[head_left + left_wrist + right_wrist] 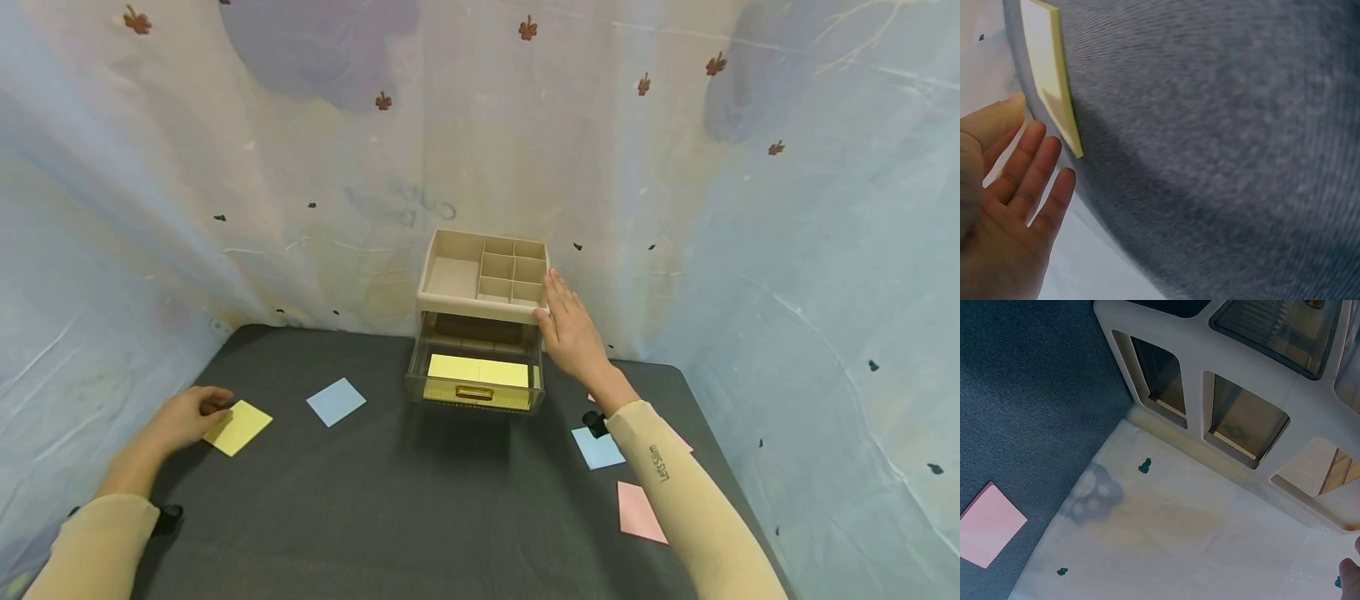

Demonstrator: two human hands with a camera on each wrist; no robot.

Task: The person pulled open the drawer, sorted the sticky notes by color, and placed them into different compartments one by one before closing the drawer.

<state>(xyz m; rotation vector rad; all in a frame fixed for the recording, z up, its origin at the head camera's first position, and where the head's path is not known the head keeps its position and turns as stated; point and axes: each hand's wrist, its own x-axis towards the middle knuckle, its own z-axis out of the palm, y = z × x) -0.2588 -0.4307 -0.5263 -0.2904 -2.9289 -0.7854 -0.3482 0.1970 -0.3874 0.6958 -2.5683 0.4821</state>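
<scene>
At the left of the head view, my left hand (183,418) hovers at the near-left corner of a yellow sticky-note pad (246,427) on the dark table. The left wrist view shows its fingers (1047,165) loosely bent beside that pad, gripping nothing; whether they touch it I cannot tell. My right hand (573,333) rests with extended fingers against the right side of a beige desktop organizer (480,307). Below the organizer's top compartments, a see-through drawer (416,385) is pulled out with yellow pads (453,367) inside. Only fingertips (1350,578) show in the right wrist view.
A blue pad (336,402) lies between my left hand and the organizer. Near my right forearm are another blue pad (598,448) and a pink pad (640,512), with more pink partly hidden by the sleeve. Patterned curtain (480,167) surrounds the table's back and sides.
</scene>
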